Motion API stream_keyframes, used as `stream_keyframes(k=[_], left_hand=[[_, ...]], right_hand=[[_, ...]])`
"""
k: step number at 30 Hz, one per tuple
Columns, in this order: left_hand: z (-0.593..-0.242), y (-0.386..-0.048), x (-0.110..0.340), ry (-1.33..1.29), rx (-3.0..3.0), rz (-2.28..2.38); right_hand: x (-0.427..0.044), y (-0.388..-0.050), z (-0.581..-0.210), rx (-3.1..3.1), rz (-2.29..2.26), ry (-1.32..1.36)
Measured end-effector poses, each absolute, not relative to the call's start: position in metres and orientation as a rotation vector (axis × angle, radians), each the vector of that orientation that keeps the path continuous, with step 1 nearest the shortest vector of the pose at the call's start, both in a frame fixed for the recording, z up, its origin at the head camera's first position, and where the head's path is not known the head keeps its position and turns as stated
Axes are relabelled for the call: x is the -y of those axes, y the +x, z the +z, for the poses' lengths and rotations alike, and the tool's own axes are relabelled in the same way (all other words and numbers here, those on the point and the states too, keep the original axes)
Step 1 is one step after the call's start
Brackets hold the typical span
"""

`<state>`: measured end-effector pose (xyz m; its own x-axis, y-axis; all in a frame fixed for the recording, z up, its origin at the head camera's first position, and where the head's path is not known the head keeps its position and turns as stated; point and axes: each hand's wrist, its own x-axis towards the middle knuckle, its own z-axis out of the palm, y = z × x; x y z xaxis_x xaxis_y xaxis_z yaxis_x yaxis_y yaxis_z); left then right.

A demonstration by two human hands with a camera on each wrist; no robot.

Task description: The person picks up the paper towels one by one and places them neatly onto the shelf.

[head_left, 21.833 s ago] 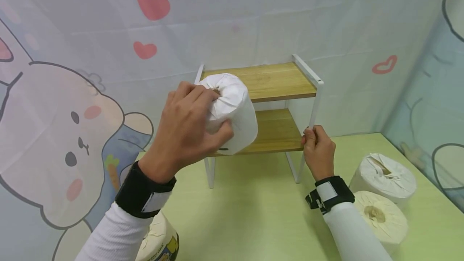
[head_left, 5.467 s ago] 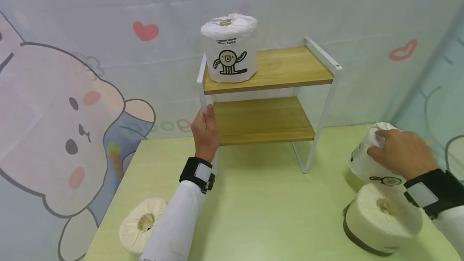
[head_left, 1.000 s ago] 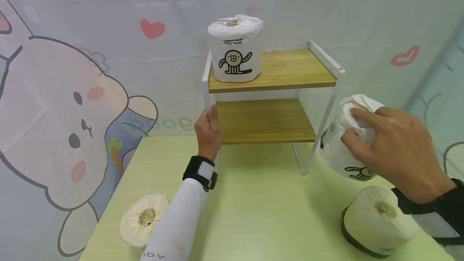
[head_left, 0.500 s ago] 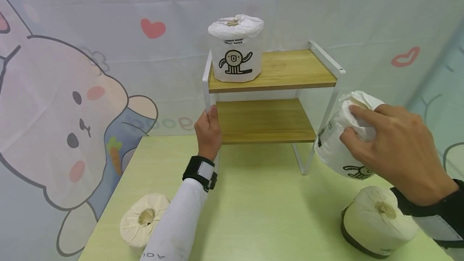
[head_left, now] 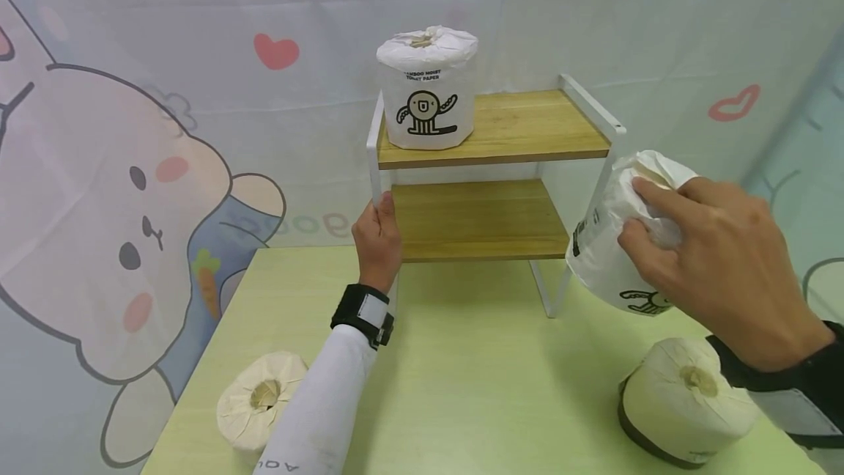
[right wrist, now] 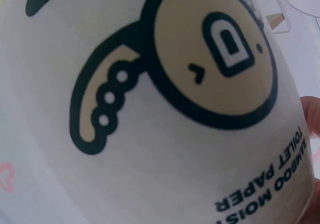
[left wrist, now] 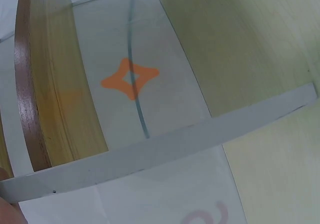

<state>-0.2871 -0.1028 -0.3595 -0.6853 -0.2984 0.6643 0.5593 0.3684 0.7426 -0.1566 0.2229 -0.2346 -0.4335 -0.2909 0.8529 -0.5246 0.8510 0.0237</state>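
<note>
My left hand (head_left: 378, 248) grips the white left front post of a two-tier shelf rack (head_left: 527, 127), below its upper board. In the left wrist view the post (left wrist: 170, 149) crosses the picture, with part of the hand at the left edge. My right hand (head_left: 725, 270) holds a white wrapped toilet paper roll (head_left: 606, 248) by its top, fingers at the core hole. This roll hangs tilted in the air, right of the rack. The right wrist view is filled by its printed side (right wrist: 165, 169). Another white toilet paper roll (head_left: 427, 94) stands upright on the upper shelf's left end.
A cream-wrapped roll (head_left: 240, 409) stands on the table's left side, partly behind my left sleeve. Another cream roll (head_left: 659, 394) with a dark lower band stands at the right, under my right wrist. The lower wooden shelf (head_left: 481, 218) is bare. A printed cloth backs the table.
The left hand first held a white roll; one now stands on the upper shelf and that hand grips the left post. The right hand left the right post, lifted its roll and moved it left.
</note>
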Motion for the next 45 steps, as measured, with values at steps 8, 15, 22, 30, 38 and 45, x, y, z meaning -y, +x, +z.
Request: stream_keyframes(k=[8,15,22,30,38,45], left_hand=[[-0.360,-0.288,0.104,-0.233,1.846,-1.402],[-0.361,-0.289,0.105,-0.241,1.843,-1.407],[-0.361,-0.289,0.104,-0.242,1.842,-1.399],[-0.360,-0.288,0.104,-0.240,1.844,-1.417],[-0.361,-0.289,0.104,-0.244,1.846,-1.413],[-0.363,-0.290,0.103,-0.240,1.847,-1.407]], right_hand=[[-0.220,-0.156,-0.230,2.026,0.317,0.607],[-0.218,-0.155,-0.229,2.036,0.328,0.601],[-0.217,-0.155,-0.227,2.021,0.339,0.613],[-0.213,-0.156,-0.222,1.997,0.362,0.637],[-0.211,-0.156,-0.218,2.016,0.434,0.635],[-0.207,-0.155,-0.213,1.993,0.422,0.652]])
